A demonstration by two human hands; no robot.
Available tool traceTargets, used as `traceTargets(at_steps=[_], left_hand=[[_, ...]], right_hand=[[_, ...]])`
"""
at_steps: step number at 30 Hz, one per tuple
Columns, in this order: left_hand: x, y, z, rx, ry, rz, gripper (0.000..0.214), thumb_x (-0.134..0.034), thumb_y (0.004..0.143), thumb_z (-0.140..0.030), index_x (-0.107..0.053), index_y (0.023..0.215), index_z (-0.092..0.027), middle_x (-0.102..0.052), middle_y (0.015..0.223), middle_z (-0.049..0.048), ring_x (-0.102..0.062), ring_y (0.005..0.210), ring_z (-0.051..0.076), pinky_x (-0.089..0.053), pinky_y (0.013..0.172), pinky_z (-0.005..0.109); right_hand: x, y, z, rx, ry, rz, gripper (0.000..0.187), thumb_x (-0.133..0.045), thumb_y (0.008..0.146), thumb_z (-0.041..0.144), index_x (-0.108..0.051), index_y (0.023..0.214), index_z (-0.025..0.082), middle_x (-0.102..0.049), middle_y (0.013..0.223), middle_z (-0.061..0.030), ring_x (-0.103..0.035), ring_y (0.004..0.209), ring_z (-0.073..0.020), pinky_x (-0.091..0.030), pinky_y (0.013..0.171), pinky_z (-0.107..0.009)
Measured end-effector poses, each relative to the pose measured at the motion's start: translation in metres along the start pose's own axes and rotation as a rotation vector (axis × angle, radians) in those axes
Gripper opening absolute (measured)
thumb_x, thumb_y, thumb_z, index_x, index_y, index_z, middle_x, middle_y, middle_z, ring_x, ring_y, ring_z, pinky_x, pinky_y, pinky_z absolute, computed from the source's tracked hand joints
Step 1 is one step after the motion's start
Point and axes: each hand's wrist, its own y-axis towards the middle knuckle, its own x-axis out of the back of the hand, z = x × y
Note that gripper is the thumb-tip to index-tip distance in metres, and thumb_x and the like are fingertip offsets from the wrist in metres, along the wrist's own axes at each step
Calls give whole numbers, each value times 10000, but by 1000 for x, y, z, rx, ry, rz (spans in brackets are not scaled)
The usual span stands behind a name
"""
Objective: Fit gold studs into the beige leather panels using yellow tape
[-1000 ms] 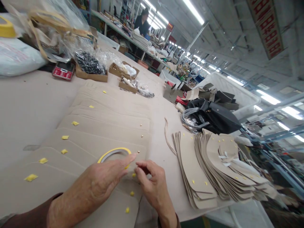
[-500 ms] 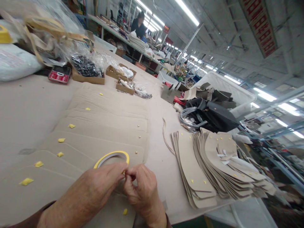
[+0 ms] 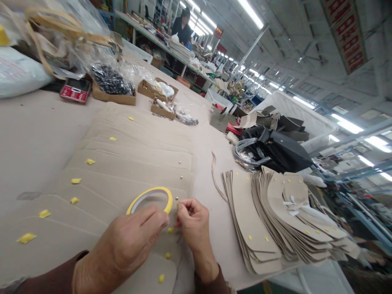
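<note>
Overlapping beige cut panels (image 3: 128, 163) lie fanned across the table, each with small yellow tape bits (image 3: 75, 180) on its left end and a metal stud (image 3: 181, 177) near its right end. A roll of yellow tape (image 3: 150, 198) rests on the nearest panels. My left hand (image 3: 134, 239) lies just below the roll, fingers curled against its rim. My right hand (image 3: 191, 222) is beside it, fingertips pinched together by a small yellow bit at the panel's edge; what it pinches is too small to name.
A fanned stack of beige curved pieces (image 3: 275, 220) lies at the right. Black bag parts (image 3: 275, 149), cardboard boxes of hardware (image 3: 113, 87), a red scale (image 3: 75, 90) and plastic bags (image 3: 18, 71) line the far side. Another person (image 3: 183, 26) stands at a distant bench.
My hands came together pinching at the tape roll, then parted slightly; the right hand now sits right of the roll, still pinched, and the left fingers have curled.
</note>
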Motion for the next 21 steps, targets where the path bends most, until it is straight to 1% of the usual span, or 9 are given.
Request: traceTargets(at_steps=[3, 6, 9, 12, 14, 17, 18, 20, 21], left_hand=[[-6, -4, 0, -25, 149, 69, 296, -379, 997, -54, -601, 895, -221, -625, 773, 10, -605, 672, 190, -463, 623, 306], [-13, -5, 1, 2, 290, 188, 313, -435, 897, 30, -613, 835, -220, -638, 763, 22, -614, 668, 230, -461, 600, 346], [-16, -6, 0, 43, 307, 306, 294, -516, 844, 46, -631, 839, -225, -659, 791, 27, -629, 702, 250, -483, 621, 363], [-17, -7, -2, 87, 279, 400, 287, -549, 837, 46, -639, 857, -226, -669, 828, 29, -630, 727, 251, -499, 649, 371], [-17, -7, -2, 109, 269, 443, 275, -560, 847, 36, -643, 867, -225, -672, 849, 31, -631, 750, 249, -505, 669, 370], [-17, -8, -2, 126, 266, 473, 265, -567, 857, 28, -651, 888, -222, -670, 864, 33, -630, 779, 246, -515, 691, 366], [-17, -8, -2, 131, 259, 487, 265, -564, 860, 27, -651, 889, -221, -670, 869, 34, -630, 783, 246, -519, 693, 367], [-15, -6, -2, 150, 243, 532, 272, -547, 869, 29, -652, 901, -220, -677, 898, 40, -634, 799, 251, -532, 700, 376], [-14, -5, -3, 159, 239, 555, 280, -535, 874, 30, -653, 912, -221, -682, 916, 43, -636, 812, 256, -539, 707, 383]], right_hand=[[10, 16, -7, -69, 0, 16, 261, -710, 786, 406, -721, 794, 145, -647, 576, 10, -571, 452, -119, -466, 451, -217], [14, 24, -9, -43, -76, 47, 284, -691, 836, 418, -758, 838, 142, -669, 611, -5, -586, 495, -124, -483, 489, -223], [12, 27, -6, 58, -229, 40, 241, -665, 872, 374, -764, 804, 165, -701, 640, -16, -632, 571, -154, -497, 543, -242], [8, 29, -3, 189, -398, 42, 199, -633, 895, 296, -765, 797, 183, -754, 708, -27, -692, 656, -178, -512, 635, -261], [5, 32, -2, 260, -496, 43, 193, -610, 906, 245, -757, 795, 187, -768, 732, -31, -713, 677, -185, -509, 666, -267], [2, 35, -4, 360, -634, 33, 190, -591, 918, 180, -739, 800, 194, -774, 761, -40, -729, 709, -195, -505, 689, -271], [2, 35, -5, 386, -673, 31, 173, -593, 921, 165, -739, 833, 196, -772, 768, -40, -731, 717, -198, -504, 696, -273], [3, 35, -8, 403, -723, 5, 127, -626, 919, 158, -734, 979, 187, -753, 735, -21, -720, 688, -200, -502, 682, -274], [3, 34, -11, 401, -730, -24, 141, -652, 916, 167, -717, 1041, 178, -738, 710, -8, -709, 657, -199, -500, 664, -273]])
